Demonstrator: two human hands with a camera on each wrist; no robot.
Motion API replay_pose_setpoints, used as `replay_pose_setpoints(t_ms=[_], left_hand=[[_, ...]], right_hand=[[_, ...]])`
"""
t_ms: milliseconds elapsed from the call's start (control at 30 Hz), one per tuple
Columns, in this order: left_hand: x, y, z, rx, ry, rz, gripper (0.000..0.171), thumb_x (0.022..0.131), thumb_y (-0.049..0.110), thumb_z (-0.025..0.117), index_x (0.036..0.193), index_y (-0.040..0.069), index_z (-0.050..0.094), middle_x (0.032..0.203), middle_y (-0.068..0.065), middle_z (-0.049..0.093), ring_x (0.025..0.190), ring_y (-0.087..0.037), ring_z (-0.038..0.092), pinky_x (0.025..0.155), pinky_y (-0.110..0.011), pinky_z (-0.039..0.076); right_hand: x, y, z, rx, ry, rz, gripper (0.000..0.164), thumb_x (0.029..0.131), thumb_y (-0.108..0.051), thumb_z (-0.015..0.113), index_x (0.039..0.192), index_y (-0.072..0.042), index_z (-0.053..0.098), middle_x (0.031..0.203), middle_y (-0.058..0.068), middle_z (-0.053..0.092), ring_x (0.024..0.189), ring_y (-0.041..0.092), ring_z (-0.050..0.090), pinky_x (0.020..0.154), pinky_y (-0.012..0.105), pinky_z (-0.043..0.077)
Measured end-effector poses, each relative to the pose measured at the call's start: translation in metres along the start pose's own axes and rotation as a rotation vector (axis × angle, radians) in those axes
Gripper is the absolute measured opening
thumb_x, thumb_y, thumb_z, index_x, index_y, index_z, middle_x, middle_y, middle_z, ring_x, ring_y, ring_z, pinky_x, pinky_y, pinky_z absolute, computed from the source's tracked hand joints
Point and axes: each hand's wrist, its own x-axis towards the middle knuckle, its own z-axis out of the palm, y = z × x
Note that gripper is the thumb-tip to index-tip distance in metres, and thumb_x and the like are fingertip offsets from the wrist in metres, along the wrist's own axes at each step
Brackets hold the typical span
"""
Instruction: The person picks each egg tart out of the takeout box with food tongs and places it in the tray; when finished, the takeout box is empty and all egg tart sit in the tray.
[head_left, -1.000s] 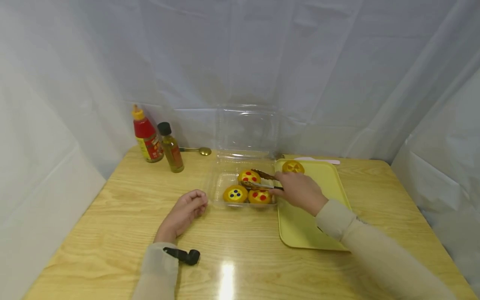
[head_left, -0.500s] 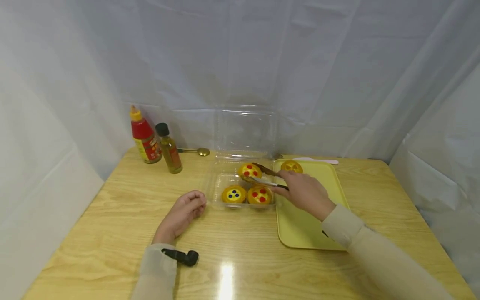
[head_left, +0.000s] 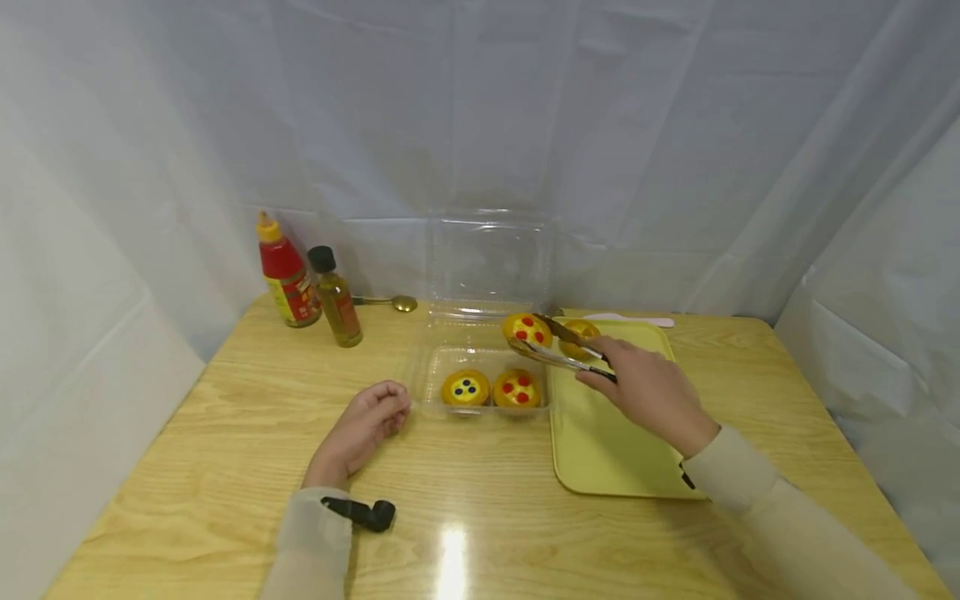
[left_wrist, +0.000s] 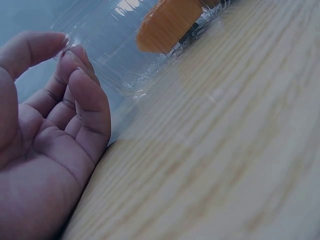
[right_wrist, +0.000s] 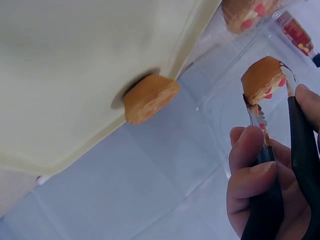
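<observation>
My right hand [head_left: 648, 392] grips black-handled metal tongs [head_left: 558, 358]. An egg tart with red dots [head_left: 527, 331] is held between the tongs' tips, lifted above the right back part of a clear plastic container [head_left: 442, 350]. Inside the container sit a blue-dotted tart [head_left: 466, 389] and another red-dotted tart [head_left: 517, 389]. My left hand [head_left: 363, 429] rests on the table, thumb and fingertips pinching the container's left rim, as the left wrist view [left_wrist: 55, 110] shows. Behind the tongs, a tart with a cross-like top [head_left: 579, 337] lies on the yellow tray [head_left: 615, 450].
The container's clear lid [head_left: 491, 258] stands raised at the back. To the left are a red sauce bottle [head_left: 287, 275], a dark-capped oil bottle [head_left: 337, 300] and a golden spoon [head_left: 397, 303]. A pink knife [head_left: 637, 319] lies behind the tray.
The tongs have lifted the red-dotted tart out of its place in the container and carried it right and back, toward the tray. My left hand has stayed in place.
</observation>
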Motion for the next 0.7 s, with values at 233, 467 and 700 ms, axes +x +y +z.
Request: replay_pose_setpoints(t_ms=[233,467,700], left_hand=[[-0.001,-0.002,-0.001,0.014,0.001,0.003,0.010,0.102,0.014,0.056,0.097,0.005,0.056,0.088,-0.004,0.055,0.077,-0.012,0.051,0.070,-0.025,0.047],[-0.001,-0.001,-0.002,0.007,-0.006,0.022,0.009,0.102,0.012,0.055,0.097,0.005,0.056,0.088,-0.004,0.054,0.078,-0.013,0.050,0.069,-0.024,0.046],[0.000,-0.001,-0.001,0.004,0.004,0.011,0.009,0.101,0.013,0.056,0.097,0.005,0.056,0.088,-0.004,0.055,0.077,-0.013,0.050,0.069,-0.025,0.046]], right_hand=[[-0.013,0.015,-0.015,-0.001,-0.001,0.040,0.067,0.095,-0.064,0.047,0.131,-0.008,0.056,0.104,0.008,0.067,0.067,0.016,0.060,0.048,0.031,0.042],[-0.022,0.032,-0.025,-0.009,0.039,0.053,0.045,0.097,-0.047,0.060,0.120,-0.008,0.057,0.066,-0.002,0.046,0.050,0.013,0.040,0.045,0.030,0.031],[-0.035,0.053,-0.026,-0.002,0.034,0.097,0.047,0.097,-0.048,0.058,0.116,-0.006,0.057,0.069,-0.001,0.052,0.052,0.014,0.045,0.047,0.031,0.035]])
